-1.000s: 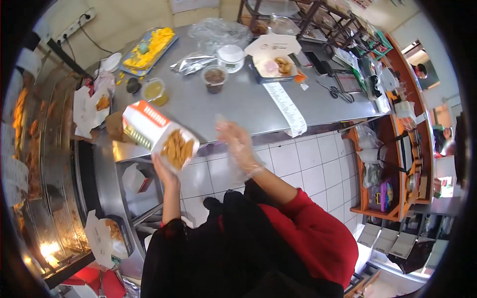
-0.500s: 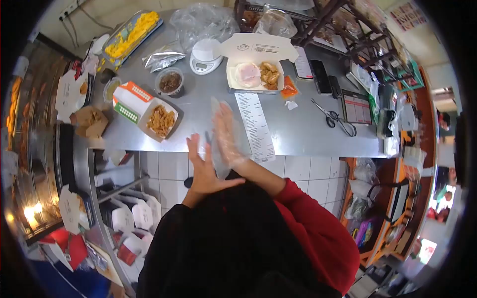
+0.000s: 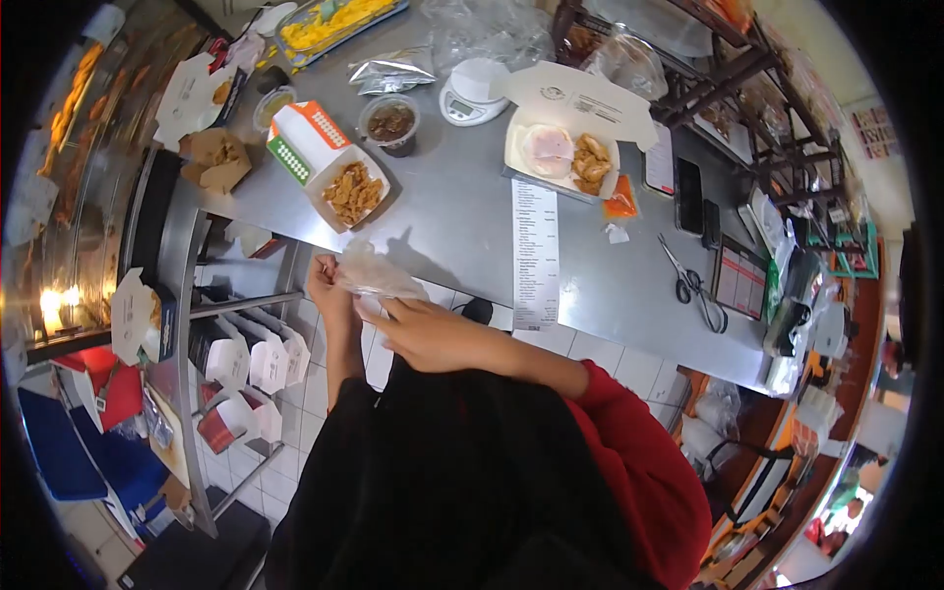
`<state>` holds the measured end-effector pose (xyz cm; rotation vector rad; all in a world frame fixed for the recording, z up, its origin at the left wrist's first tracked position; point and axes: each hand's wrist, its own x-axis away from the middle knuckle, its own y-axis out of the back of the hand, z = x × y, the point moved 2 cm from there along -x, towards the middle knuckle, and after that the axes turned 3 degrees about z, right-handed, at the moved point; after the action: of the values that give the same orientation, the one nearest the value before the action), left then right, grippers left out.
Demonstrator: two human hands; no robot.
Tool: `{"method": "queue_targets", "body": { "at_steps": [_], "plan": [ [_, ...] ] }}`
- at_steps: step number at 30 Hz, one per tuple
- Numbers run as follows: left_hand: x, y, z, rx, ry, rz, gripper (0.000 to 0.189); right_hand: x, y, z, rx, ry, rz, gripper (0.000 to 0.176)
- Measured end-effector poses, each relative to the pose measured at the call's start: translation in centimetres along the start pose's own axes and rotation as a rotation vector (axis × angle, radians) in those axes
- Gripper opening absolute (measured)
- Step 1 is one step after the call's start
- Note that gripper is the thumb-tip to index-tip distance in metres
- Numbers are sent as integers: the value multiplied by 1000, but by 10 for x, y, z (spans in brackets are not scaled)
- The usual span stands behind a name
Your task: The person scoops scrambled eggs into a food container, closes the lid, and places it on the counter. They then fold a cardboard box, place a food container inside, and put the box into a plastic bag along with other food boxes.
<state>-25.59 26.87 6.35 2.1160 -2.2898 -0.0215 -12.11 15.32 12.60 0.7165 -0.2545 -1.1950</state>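
Both my hands meet just in front of the steel counter's (image 3: 462, 231) near edge. My left hand (image 3: 327, 287) pinches one end of a crumpled clear plastic glove (image 3: 379, 275). My right hand (image 3: 433, 334) is bare and grips the glove's other end with its fingertips. On the counter just beyond the hands stands an open orange-and-white carton of fried pieces (image 3: 339, 182). A long paper receipt (image 3: 535, 251) lies to the right of the hands and hangs over the edge.
Farther back stand an open white box with food (image 3: 560, 152), a sauce cup (image 3: 391, 122), a kitchen scale (image 3: 472, 92) and a tray of yellow food (image 3: 339, 20). Scissors (image 3: 693, 290) and a phone (image 3: 688, 182) lie right. Folded white boxes (image 3: 251, 364) sit under the counter.
My left hand set the carton of fried pieces on the counter. The clear glove came off my right hand and both hands now hold it, lower and closer to me.
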Motion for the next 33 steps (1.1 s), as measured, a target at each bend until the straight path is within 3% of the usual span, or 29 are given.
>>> {"method": "queue_targets", "body": {
  "at_steps": [1,4,6,8,10,12,13,14,16,17,19,21,22,23,24,25,27,28,30,33],
  "plan": [
    [-1,10,1,65,66,-42,24,8,22,7,54,216,78,41],
    [0,4,-27,154,86,-38,22,8,83,38,-364,-127,-415,37],
    [6,-15,-40,138,80,34,21,-10,81,27,-159,-162,-389,34],
    [5,-28,-42,206,213,291,22,-20,75,0,-44,-110,-414,32],
    [-8,-25,-78,-3,-36,459,41,-18,97,-27,61,-61,-601,29],
    [-37,-6,-84,-401,-320,486,79,-29,150,-34,196,-86,-888,21],
    [-62,0,-73,-393,-309,295,78,-43,174,-45,262,-138,-976,22],
    [-86,4,-58,-383,-291,104,78,-65,191,-46,606,-154,-976,26],
    [-135,1,-18,-437,-231,-212,78,-110,196,-62,873,-136,-948,40],
    [-152,-4,-7,-443,-168,-239,74,-134,183,-73,797,-113,-953,49],
    [-180,-15,6,-453,-48,-280,68,-187,134,-94,490,-126,-596,56],
    [-188,-3,10,-181,43,-76,58,-221,89,-79,622,-423,-336,56],
    [-183,4,8,-45,95,22,54,-227,75,-82,612,-519,-301,56],
    [-174,8,2,44,-17,46,44,-233,62,-88,601,-611,-263,56],
    [-162,17,-4,92,-9,90,47,-237,51,-94,590,-699,-229,56],
    [-152,26,-8,140,-3,136,51,-235,45,-97,608,-578,-255,54],
    [-138,47,9,-68,-160,228,46,-207,36,-104,637,-340,-294,52],
    [-130,52,1,-100,-359,431,47,-192,34,-105,625,-244,-332,48],
    [-124,60,-8,-369,-549,662,47,-163,36,-109,611,-55,-421,43],
    [-122,63,10,-736,-822,878,55,-134,33,-113,603,10,-460,43]
  ]
}}
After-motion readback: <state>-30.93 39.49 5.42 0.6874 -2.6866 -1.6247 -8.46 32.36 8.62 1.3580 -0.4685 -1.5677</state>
